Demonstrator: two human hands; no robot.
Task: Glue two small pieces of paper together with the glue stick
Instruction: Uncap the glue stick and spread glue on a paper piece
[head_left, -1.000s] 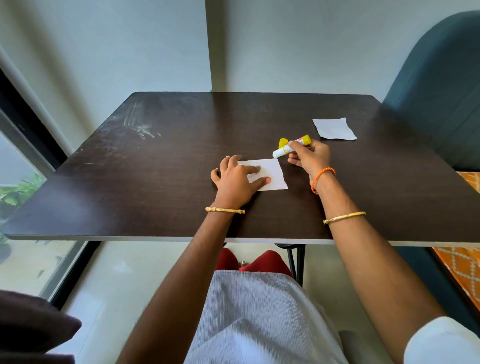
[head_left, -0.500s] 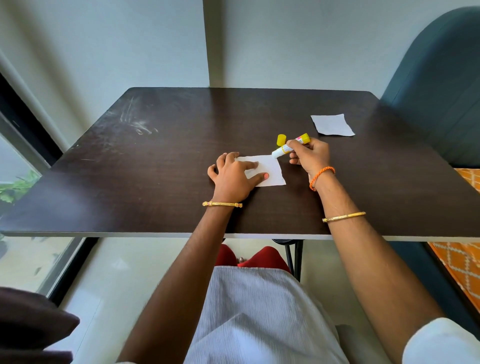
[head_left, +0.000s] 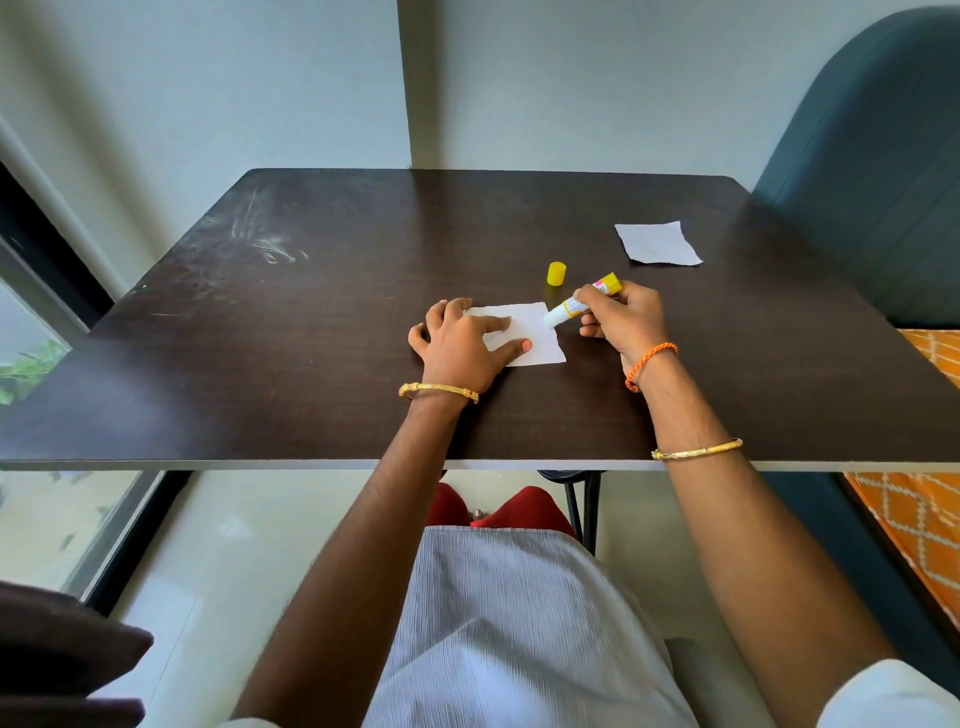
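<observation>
Now | right hand (head_left: 621, 317) grips glue stick (head_left: 579, 304), label unreadable | left hand (head_left: 460, 345) spread flat on paper (head_left: 535, 332)

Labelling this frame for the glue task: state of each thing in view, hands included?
glue stick: uncapped, tip on near paper
cap: off, upright on table
near paper: flat, pinned
far paper: flat, untouched
left hand: presses near paper
right hand: grips glue stick

My dark tabletop (head_left: 311, 332) has pale scuffs toward its far left corner. On it lie a white paper (head_left: 535, 332) in front of me, a yellow cap (head_left: 556, 273) standing just beyond it, and a second paper (head_left: 657, 243) far right.
</observation>
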